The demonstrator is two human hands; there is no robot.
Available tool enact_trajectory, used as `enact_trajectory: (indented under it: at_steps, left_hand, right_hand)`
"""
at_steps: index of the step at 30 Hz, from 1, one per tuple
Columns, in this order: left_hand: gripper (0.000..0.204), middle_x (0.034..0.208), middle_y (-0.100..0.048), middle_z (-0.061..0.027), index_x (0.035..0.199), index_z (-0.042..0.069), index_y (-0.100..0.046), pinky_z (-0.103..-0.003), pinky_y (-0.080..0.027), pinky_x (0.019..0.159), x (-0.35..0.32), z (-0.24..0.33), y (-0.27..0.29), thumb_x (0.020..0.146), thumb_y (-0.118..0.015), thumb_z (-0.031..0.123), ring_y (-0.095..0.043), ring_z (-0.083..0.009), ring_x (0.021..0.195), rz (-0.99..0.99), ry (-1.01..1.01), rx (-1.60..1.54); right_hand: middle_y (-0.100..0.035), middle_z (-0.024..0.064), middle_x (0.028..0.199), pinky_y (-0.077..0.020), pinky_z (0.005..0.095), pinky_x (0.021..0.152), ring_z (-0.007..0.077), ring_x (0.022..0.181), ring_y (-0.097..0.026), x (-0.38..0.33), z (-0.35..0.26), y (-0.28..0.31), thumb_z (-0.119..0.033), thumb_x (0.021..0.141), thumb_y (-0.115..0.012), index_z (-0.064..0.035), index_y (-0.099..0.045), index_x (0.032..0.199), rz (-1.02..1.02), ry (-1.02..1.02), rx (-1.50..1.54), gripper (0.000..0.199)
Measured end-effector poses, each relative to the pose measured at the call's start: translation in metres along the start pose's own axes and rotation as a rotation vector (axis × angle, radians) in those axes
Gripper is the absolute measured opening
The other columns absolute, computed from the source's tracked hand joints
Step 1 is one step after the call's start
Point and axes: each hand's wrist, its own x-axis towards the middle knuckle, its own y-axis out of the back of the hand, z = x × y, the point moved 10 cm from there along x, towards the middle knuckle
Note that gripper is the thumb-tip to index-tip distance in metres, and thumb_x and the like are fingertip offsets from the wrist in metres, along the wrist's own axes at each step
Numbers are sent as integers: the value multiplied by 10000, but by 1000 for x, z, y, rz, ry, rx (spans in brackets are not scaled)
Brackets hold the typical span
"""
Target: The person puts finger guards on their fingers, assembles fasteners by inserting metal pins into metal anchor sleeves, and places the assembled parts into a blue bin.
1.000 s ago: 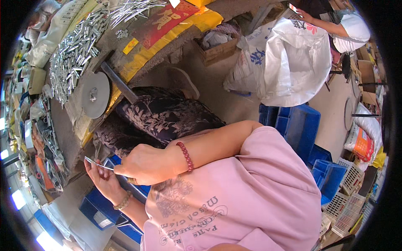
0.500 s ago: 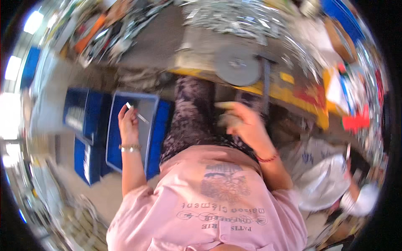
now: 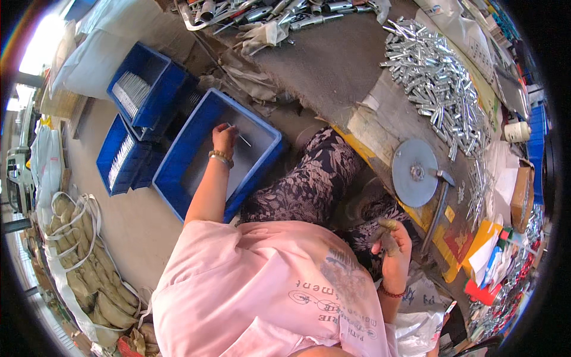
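My left hand is over the large blue plastic bin, with its fingers pinched on a thin, silvery metal rod. One end of the rod sticks out past the fingertips, above the grey floor of the bin. At the right, my right hand is raised over my patterned trousers, near the bench edge. Its fingers are loosely curled and apart, with dirty coverings on some fingertips, and no object shows in it.
Smaller blue bins with rows of thin pieces stand left of the large bin. On the bench lie a heap of short metal tubes, a grey disc and a hammer. A bundled sack rests at the lower left.
The view has turned, so the bench now appears farther right. My left hand has come farther in over the large bin with the metal rod. My right hand is now more upright, its fingers curled.
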Motion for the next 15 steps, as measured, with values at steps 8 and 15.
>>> enact_trajectory:
  at_steps: [8, 15]
  left_hand:
    - [361, 838, -699, -83, 1116, -2, -697, -344, -509, 586, 96, -8, 23, 814, -841, 134, -636, -202, 669, 270, -195, 371]
    - [438, 1145, -746, -237, 1152, -4, -698, -456, -571, 898, 44, 41, -24, 789, -841, 196, -715, -384, 1100, 264, -201, 806]
  right_hand:
    - [-660, -2, 866, -472, 227, 674, 68, 727, -586, 13, -4, -17, -195, 1039, -667, -5, -680, 1266, -42, -100, -46, 297]
    - [-670, 20, 875, -463, 224, 689, 70, 731, -577, 17, 3, -24, -102, 1041, -608, 8, -677, 1261, 31, -184, -27, 256]
